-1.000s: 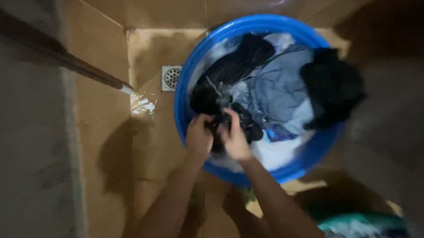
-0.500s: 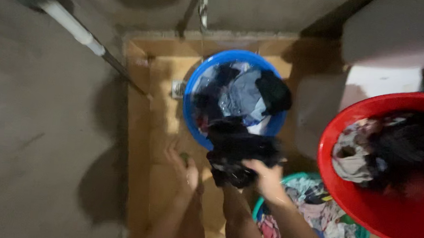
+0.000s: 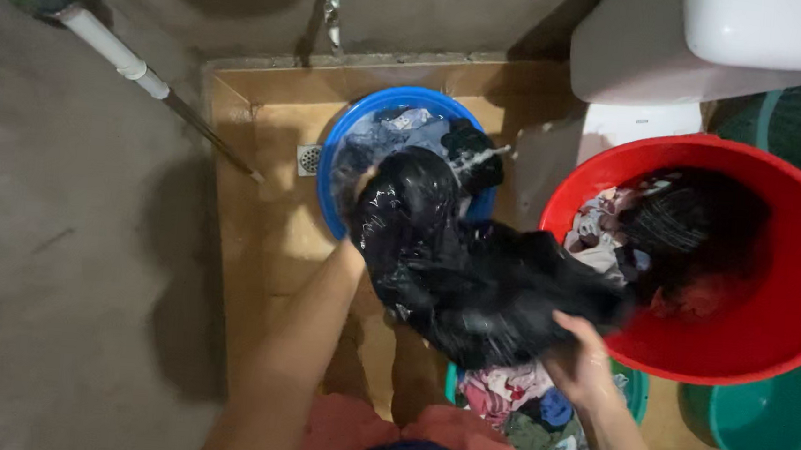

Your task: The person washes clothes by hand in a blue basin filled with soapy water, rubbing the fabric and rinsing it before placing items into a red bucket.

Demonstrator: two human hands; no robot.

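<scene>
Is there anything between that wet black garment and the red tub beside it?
Nothing visible. The black garment, held up by the left hand and right hand, already reaches the rim of the red tub, which holds other clothes.

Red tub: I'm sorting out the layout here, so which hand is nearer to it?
Right. The right hand grips the wet black garment just below the red tub; the left hand is over the blue basin.
</scene>
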